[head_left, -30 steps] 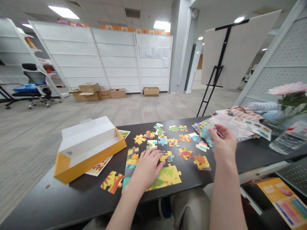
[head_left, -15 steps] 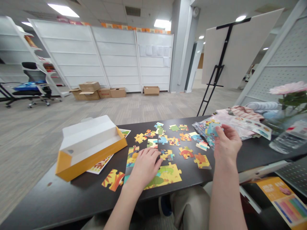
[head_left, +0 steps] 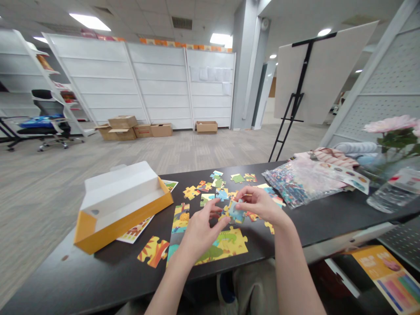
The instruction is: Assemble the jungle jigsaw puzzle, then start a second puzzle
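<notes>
My right hand (head_left: pixel 260 203) pinches a light-blue jigsaw puzzle piece (head_left: pixel 236 211) over the middle of the dark table. Facing it, my left hand (head_left: pixel 204 225) has its thumb and fingers apart, with nothing visibly held. Beneath and beside my left hand lies a joined puzzle section (head_left: pixel 229 243) with a green crocodile on yellow; its left column (head_left: pixel 180 218) runs up past my wrist. Loose pieces lie beyond both hands, among them a green one (head_left: pixel 237 178) and a yellow one (head_left: pixel 191 192). An orange-red piece (head_left: pixel 153 251) rests left of the section. My right hand hides several pieces.
An open yellow box (head_left: pixel 131 218) with a white inside stands at the left, over a printed sheet (head_left: pixel 135 229). To the right lie a clear plastic bag (head_left: pixel 302 181) of colourful bits and a clear water bottle (head_left: pixel 393 192). The table's near edge runs just below the puzzle.
My right hand has brought the blue piece from above the plastic bag leftward to the middle. My left hand has lifted slightly and its fingers have opened toward the piece.
</notes>
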